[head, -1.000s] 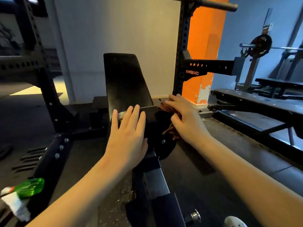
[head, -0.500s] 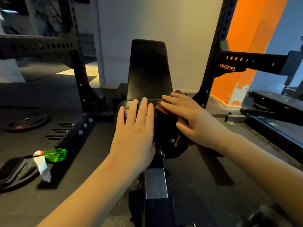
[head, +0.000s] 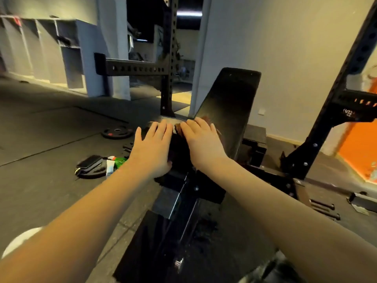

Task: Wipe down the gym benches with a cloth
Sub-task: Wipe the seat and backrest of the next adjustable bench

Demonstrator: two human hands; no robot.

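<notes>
Through the head camera I see the counter (head: 229, 103), a black padded gym bench with its backrest tilted up and away from me, standing inside a black perforated steel rack (head: 170, 58). My left grip (head: 152, 148), a bare hand, lies released and flat, fingers straight and close together, palm down on the near pad just before the hinge. My right grip (head: 202, 141) sits just beside it, almost touching. Its fingers are also stretched out rather than clenched, and they press down on the rumpled reddish-brown cloth (head: 178, 129). The cloth is at the foot of the backrest, where the two pads meet. Most of it is hidden under the right palm, with folds showing between the two grips and past the right fingertips. On the dark rubber floor to the left lie a green plastic spray bottle (head: 120, 160) and, farther off, a round black weight plate (head: 117, 132).
</notes>
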